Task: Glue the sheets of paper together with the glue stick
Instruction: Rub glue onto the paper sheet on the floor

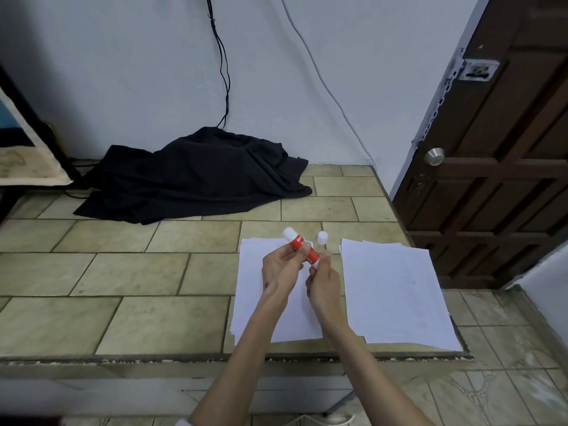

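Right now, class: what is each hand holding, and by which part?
Left hand grips the glue stick around its red middle; right hand pinches its lower end. The white cap stands apart, unheld.

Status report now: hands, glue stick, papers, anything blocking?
Left hand grips glue stick; right hand pinches its lower end. White cap on counter. Two paper stacks flat. Nothing blocking.

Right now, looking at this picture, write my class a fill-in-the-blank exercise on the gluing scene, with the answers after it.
1. Both hands, the left hand and the right hand, hold the glue stick above the ____ pile of paper.
2. The loose white cap stands on the tiled ____.
3. The cloth heaped by the wall is ____.
4. The right pile of paper lies nearest the wooden ____.

Answers: left; counter; black; door
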